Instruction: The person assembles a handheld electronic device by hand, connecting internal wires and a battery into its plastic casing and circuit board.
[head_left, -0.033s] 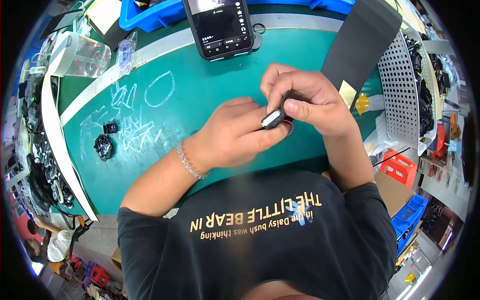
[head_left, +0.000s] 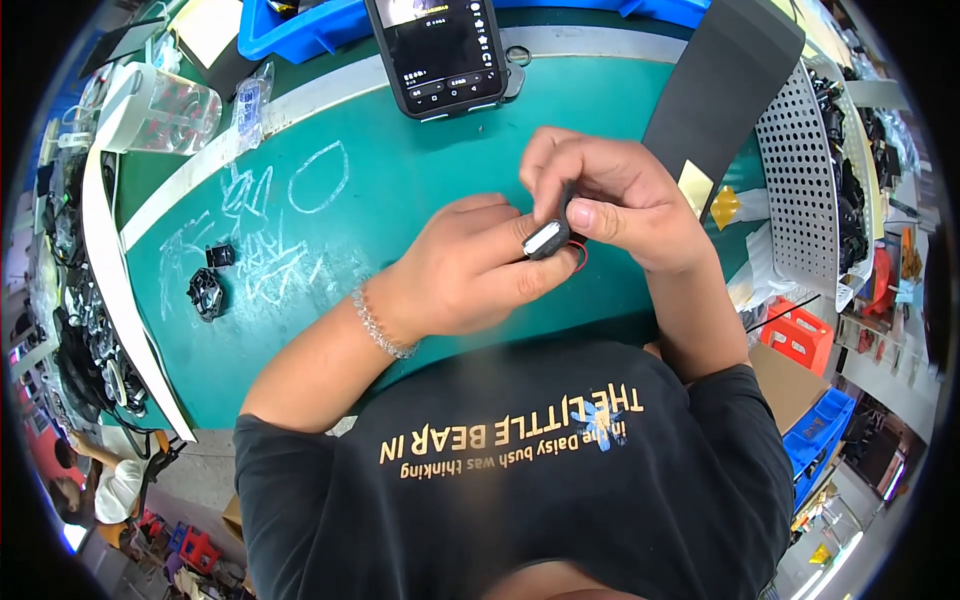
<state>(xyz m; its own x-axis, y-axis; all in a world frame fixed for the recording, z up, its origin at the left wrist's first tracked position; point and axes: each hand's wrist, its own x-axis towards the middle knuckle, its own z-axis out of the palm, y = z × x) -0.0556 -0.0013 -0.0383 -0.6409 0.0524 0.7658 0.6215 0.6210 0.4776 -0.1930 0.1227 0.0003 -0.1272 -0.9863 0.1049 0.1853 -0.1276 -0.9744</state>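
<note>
My left hand (head_left: 470, 265) grips a small oblong black part (head_left: 545, 240) with a whitish, shiny flat face, held between thumb and fingers. A thin red wire (head_left: 583, 256) loops out beside it. At the part's upper right end, my right hand (head_left: 620, 205) pinches a narrow black strip (head_left: 569, 192) between thumb and fingers. The strip rises from the part, and the fingers hide some of it. Both hands are above the green table mat (head_left: 420, 170).
Two small black parts (head_left: 207, 293) lie on the mat at left. A phone (head_left: 440, 60) stands at the back, before a blue tray (head_left: 330, 35). At right are a dark grey board (head_left: 715, 85) and a perforated basket (head_left: 800, 150). A clear plastic container (head_left: 165, 110) sits far left.
My right fingers and the black strip between them have shifted very slightly. My left hand and the oblong part stay nearly where they were.
</note>
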